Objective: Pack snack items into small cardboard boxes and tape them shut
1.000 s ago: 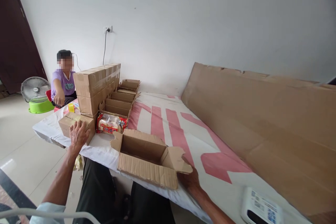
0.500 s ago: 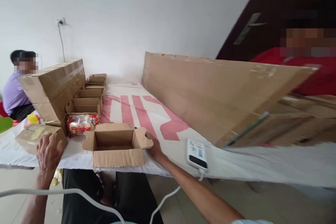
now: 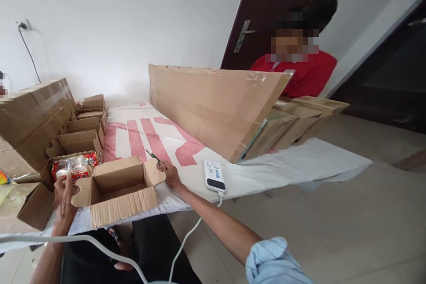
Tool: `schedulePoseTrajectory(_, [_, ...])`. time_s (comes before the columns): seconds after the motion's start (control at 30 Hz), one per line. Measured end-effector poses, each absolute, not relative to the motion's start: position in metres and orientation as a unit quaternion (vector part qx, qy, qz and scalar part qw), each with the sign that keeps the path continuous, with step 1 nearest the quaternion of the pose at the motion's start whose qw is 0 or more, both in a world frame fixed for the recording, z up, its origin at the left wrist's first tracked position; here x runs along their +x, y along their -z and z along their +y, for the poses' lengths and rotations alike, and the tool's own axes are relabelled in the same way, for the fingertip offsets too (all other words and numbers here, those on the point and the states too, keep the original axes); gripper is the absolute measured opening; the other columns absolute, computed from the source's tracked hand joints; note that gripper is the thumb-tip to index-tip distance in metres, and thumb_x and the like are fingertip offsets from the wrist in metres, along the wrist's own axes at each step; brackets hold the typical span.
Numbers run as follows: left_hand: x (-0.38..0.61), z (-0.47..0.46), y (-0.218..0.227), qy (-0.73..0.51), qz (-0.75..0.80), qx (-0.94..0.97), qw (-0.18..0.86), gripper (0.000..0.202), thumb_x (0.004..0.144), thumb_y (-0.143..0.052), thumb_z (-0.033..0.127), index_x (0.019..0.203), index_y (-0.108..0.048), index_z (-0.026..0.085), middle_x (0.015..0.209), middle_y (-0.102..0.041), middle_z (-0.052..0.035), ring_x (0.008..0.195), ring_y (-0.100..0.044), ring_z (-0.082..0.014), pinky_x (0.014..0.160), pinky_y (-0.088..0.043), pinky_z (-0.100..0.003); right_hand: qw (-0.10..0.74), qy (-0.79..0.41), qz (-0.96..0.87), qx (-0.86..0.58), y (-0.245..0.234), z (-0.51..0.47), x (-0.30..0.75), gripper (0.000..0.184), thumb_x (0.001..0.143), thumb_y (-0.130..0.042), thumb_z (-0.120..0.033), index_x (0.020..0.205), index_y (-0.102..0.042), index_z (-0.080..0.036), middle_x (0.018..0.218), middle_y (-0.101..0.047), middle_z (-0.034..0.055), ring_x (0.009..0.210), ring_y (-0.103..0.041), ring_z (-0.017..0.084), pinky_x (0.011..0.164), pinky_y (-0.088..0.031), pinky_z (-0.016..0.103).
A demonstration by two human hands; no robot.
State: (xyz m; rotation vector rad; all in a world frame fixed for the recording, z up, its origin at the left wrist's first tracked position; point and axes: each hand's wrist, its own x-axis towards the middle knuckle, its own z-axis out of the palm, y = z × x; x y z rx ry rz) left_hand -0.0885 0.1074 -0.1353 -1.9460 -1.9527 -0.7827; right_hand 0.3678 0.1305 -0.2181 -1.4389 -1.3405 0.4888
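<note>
An open, empty cardboard box (image 3: 116, 193) sits at the near edge of the table in front of me. My left hand (image 3: 64, 195) grips its left flap, fingers curled over the edge. My right hand (image 3: 169, 173) rests beside the box's right flap, fingers pinched on a thin green-tipped object (image 3: 152, 155) that I cannot identify. Just behind the left hand, a red snack packet (image 3: 73, 167) lies in another open box.
Stacked sealed cartons (image 3: 33, 115) and a row of open boxes (image 3: 81, 126) stand at left. A long cardboard sheet (image 3: 213, 106) leans across the table (image 3: 299, 164). A white power bank (image 3: 214, 175) with cable lies near the edge. A person in red (image 3: 299, 75) stands behind flat cartons (image 3: 299, 120).
The view has swung right, bringing a person in red and a dark door into sight. My left hand left the small sealed box for the open box's left flap. My right hand now pinches a thin object.
</note>
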Motion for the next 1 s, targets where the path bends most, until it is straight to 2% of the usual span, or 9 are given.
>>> schedulePoseTrajectory(0.17, [-0.085,0.125,0.144,0.298,-0.698,-0.633,0.156,0.067,0.090,-0.069,0.021,0.156,-0.061,0.026,0.139,-0.060,-0.0159,0.115,-0.061,-0.0339,0.091,-0.061,-0.047,0.552,-0.220,-0.547,-0.590,0.220,0.131,0.371,0.043,0.097,-0.045,-0.065,0.087,-0.062,-0.026,0.086,-0.074,0.0047,0.082,-0.064,0.024,0.078,-0.048,0.035])
schedulePoseTrajectory(0.27, [-0.088,0.128,0.147,0.299,-0.699,-0.627,0.171,0.066,0.088,-0.070,0.020,0.154,-0.064,0.026,0.138,-0.061,-0.0164,0.112,-0.060,-0.0328,0.093,-0.059,-0.047,0.562,-0.231,-0.538,-0.584,0.218,0.132,0.372,0.044,0.094,-0.049,-0.067,0.090,-0.063,-0.026,0.089,-0.075,0.0049,0.085,-0.065,0.025,0.080,-0.050,0.036])
schedulePoseTrajectory(0.37, [-0.091,0.126,0.152,0.296,-0.698,-0.625,0.186,0.066,0.088,-0.072,0.021,0.153,-0.065,0.025,0.137,-0.061,-0.0179,0.110,-0.061,-0.0320,0.094,-0.058,-0.046,0.572,-0.239,-0.525,-0.583,0.217,0.135,0.371,0.047,0.095,-0.046,-0.070,0.085,-0.060,-0.026,0.080,-0.070,0.0040,0.079,-0.062,0.025,0.075,-0.048,0.036])
schedulePoseTrajectory(0.5, [-0.092,0.121,0.161,0.301,-0.695,-0.624,0.191,0.061,0.092,-0.068,0.022,0.154,-0.065,0.024,0.140,-0.060,-0.0188,0.118,-0.062,-0.0346,0.100,-0.058,-0.048,0.582,-0.249,-0.513,-0.580,0.218,0.140,0.366,0.051,0.097,-0.041,-0.073,0.076,-0.053,-0.028,0.066,-0.061,0.0015,0.070,-0.056,0.023,0.067,-0.044,0.035])
schedulePoseTrajectory(0.7, [-0.092,0.117,0.175,0.342,-0.684,-0.619,0.180,0.070,0.095,-0.066,0.023,0.163,-0.055,0.028,0.146,-0.057,-0.0176,0.131,-0.059,-0.0368,0.111,-0.053,-0.055,0.584,-0.239,-0.515,-0.580,0.224,0.141,0.361,0.054,0.094,-0.043,-0.076,0.078,-0.058,-0.027,0.075,-0.067,0.0044,0.076,-0.061,0.026,0.072,-0.046,0.036])
schedulePoseTrajectory(1.0, [-0.100,0.129,0.184,0.353,-0.706,-0.594,0.155,0.070,0.089,-0.074,0.021,0.157,-0.061,0.027,0.152,-0.054,-0.0189,0.130,-0.062,-0.0394,0.107,-0.057,-0.056,0.582,-0.233,-0.528,-0.572,0.224,0.139,0.360,0.051,0.093,-0.044,-0.074,0.079,-0.058,-0.027,0.073,-0.067,0.0042,0.071,-0.061,0.025,0.068,-0.044,0.037])
